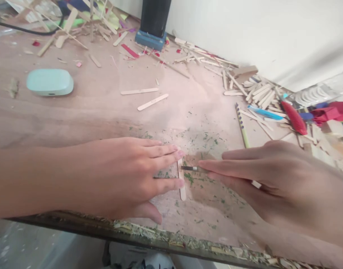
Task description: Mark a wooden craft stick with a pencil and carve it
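My left hand lies over the wooden table with its fingers stretched out and apart. Its fingertips press on a wooden craft stick, which lies lengthwise away from me. From the right, my right hand grips a craft knife, mostly hidden by the fingers. Its dark, narrow blade and silvery collar show past the index fingertip. The blade's tip is at the stick's middle, between the left fingers; how deep it cuts I cannot tell. Small green shavings are scattered around the stick.
Two craft sticks lie farther back, with a mint-coloured case at left. Behind my right hand are a green pencil, a blue pen, a red-handled tool and piled sticks. Shavings line the front table edge.
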Available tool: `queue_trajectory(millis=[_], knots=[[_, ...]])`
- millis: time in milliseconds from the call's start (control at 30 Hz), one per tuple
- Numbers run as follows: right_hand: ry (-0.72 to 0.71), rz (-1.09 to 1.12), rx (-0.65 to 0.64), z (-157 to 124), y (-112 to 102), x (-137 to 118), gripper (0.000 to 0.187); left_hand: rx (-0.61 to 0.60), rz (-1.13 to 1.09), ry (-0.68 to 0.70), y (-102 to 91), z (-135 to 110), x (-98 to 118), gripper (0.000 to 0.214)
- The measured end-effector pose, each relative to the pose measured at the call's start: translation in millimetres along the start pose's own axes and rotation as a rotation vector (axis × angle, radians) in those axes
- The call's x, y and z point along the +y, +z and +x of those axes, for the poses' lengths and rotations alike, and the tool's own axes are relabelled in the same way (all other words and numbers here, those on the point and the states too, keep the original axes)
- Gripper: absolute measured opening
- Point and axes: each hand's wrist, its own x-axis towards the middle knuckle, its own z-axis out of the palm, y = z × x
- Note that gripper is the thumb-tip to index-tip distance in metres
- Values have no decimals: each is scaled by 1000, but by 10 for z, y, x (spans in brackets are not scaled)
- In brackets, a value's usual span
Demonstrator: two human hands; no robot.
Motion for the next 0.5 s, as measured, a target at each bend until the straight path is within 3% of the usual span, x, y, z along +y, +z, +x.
queue_trajectory(millis=[100,300,400,500], knots=[[2,6,57,-143,168,26,44,6,3,-3,-4,7,9,62],[52,87,266,-282,572,94,26,5,-16,-8,-30,16,28,57],[24,117,300,-270,591,124,29,0,-16,-4,-33,6,21,54],[14,89,213,-223,431,124,28,-8,-23,-3,-30,0,8,53]])
